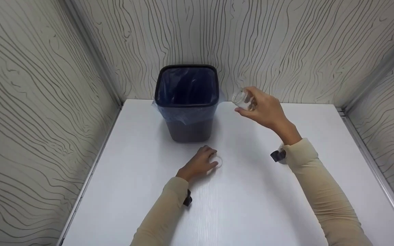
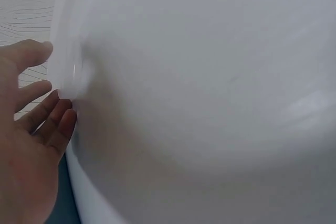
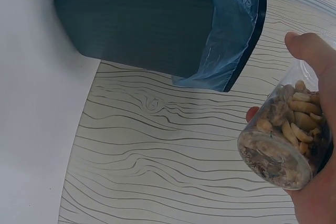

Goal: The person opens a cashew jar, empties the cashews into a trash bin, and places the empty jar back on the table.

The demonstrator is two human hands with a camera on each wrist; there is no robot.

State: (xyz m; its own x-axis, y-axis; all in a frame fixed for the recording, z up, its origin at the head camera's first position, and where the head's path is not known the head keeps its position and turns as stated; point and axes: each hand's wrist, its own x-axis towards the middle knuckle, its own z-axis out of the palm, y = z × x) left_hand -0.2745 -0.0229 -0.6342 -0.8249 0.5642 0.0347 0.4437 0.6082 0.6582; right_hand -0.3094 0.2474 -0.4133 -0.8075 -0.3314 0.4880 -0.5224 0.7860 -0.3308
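We judge the clear jar of nuts (image 3: 286,137), aloft right of the lined bin (image 1: 187,99) in the right hand (image 1: 265,109)'s wrapped grip, rigid, slick, fragile, best held mid-wall; left hand (image 1: 200,163) pinches the clear lid (image 1: 216,160) on the desk (image 1: 245,198).

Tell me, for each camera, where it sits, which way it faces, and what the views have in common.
Head: worn on the head, looks forward and down at the white table, bin, both sleeved arms, left hand and right hand.
Left wrist: looks past the open palm and fingers at the blurred tabletop.
Right wrist: looks along the thumb at the jar of nuts and the bin's blue liner.
Shared: the head and right wrist views both show bin and jar.
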